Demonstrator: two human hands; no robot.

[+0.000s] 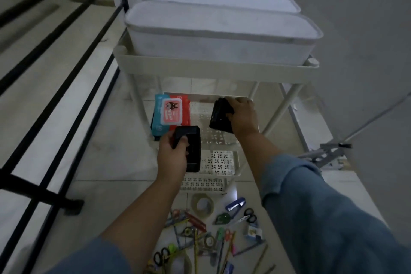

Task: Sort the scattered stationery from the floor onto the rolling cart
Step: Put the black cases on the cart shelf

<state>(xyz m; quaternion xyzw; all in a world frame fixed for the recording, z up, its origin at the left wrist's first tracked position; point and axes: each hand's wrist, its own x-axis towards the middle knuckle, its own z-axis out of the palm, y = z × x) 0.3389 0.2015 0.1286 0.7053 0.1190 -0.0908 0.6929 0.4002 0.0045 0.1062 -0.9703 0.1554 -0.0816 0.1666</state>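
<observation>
Between the grip of the left hand (172, 155) on the near box (193, 140) and that of the right hand (242, 115) on the far box (219, 117), bare perforated shelf (213, 135) leaves a lane. A wipes pack (170, 114) blocks just left of the left grip. The top tray (213, 70), carrying two bins (222, 31), overhangs both grips. A slanted leg (279, 111) stands just right of the right grip.

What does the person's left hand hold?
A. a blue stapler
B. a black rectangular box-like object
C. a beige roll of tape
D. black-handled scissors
B: the left hand grips a black rectangular box-like object near the white rolling cart; the beige roll of tape, black-handled scissors and blue stapler lie on the floor.
</observation>
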